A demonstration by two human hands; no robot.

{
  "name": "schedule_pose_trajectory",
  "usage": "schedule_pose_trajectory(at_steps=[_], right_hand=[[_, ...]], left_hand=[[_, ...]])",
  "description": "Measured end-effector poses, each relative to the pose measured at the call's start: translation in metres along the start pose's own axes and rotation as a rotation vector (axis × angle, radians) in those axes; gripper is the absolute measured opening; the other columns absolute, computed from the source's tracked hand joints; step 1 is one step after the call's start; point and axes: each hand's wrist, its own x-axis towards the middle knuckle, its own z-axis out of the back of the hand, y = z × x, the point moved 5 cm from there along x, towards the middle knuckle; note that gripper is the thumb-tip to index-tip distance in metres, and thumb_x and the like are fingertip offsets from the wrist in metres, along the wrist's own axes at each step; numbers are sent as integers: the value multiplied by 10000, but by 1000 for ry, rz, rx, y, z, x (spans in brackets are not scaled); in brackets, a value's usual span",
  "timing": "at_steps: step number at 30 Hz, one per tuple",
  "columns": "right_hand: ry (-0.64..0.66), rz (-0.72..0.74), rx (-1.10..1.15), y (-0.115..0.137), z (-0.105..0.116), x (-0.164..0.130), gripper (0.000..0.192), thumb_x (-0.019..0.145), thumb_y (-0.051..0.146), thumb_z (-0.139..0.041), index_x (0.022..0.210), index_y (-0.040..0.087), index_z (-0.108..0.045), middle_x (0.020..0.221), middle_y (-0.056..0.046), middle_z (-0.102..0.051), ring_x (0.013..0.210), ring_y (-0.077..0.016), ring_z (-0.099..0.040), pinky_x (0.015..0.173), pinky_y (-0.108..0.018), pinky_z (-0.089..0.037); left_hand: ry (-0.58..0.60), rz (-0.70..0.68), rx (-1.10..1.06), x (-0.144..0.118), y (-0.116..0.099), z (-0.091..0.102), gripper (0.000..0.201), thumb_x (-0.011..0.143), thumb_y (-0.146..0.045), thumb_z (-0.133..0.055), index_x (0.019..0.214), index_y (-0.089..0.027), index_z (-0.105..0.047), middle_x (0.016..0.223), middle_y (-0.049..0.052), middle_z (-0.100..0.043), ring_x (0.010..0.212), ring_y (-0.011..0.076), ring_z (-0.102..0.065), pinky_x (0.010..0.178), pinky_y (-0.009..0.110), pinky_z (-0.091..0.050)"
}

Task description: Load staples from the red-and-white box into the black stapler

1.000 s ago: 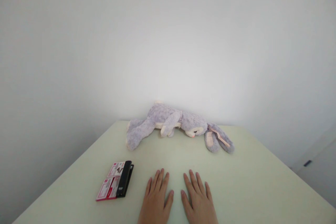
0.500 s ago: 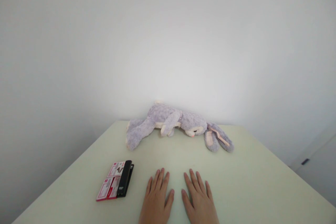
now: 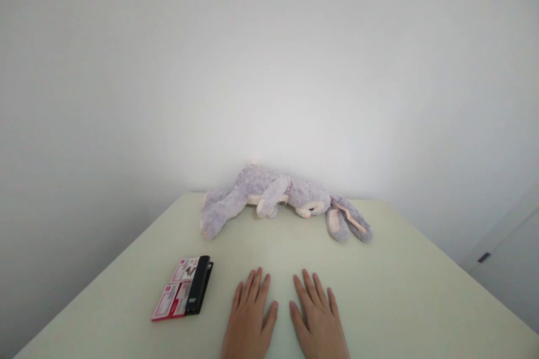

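Note:
My left hand (image 3: 249, 318) and my right hand (image 3: 316, 320) lie flat, palms down, side by side on the pale green table (image 3: 400, 297), fingers spread, holding nothing. Left of my left hand lies a black stapler on its red and white packaging card (image 3: 184, 294). A grey-purple plush rabbit (image 3: 278, 199) lies on its side at the far edge of the table, against the wall, its long ears (image 3: 347, 223) spread to the right.
A plain white wall rises behind the table. At the right edge stands a pale cabinet with a small dark handle (image 3: 484, 257).
The view has shifted slightly, so everything sits a little higher and more to the left in the picture. My hands stay flat in the same place.

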Motion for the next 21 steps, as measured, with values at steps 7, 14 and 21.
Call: schedule_pose_trajectory(at_steps=[7, 14, 21], right_hand=[[13, -4, 5, -4, -2, 2, 593, 1023, 589, -289, 1573, 369, -313, 1665, 44, -207, 1550, -292, -200, 1229, -618, -246], [7, 5, -3, -3, 1, 1, 591, 1028, 577, -280, 1575, 355, -315, 1665, 45, -206, 1553, -275, -195, 1236, -604, -241], [20, -1, -5, -7, -6, 3, 600, 1018, 596, -298, 1566, 354, -336, 1657, 33, -226, 1544, -298, -219, 1228, -622, -247]], left_hand=[[19, 17, 8, 2, 2, -3, 565, 1040, -470, -379, 1584, -349, -282, 1666, -8, -282, 1530, 250, -297, 1220, 533, -342], [28, 28, -7, 2, 0, -1, 562, 1043, -477, -370, 1583, -348, -283, 1671, -9, -268, 1538, 248, -278, 1229, 546, -328], [56, 32, -11, 3, 2, -2, 560, 1040, -476, -367, 1579, -342, -298, 1669, -5, -262, 1535, 253, -282, 1226, 559, -336]])
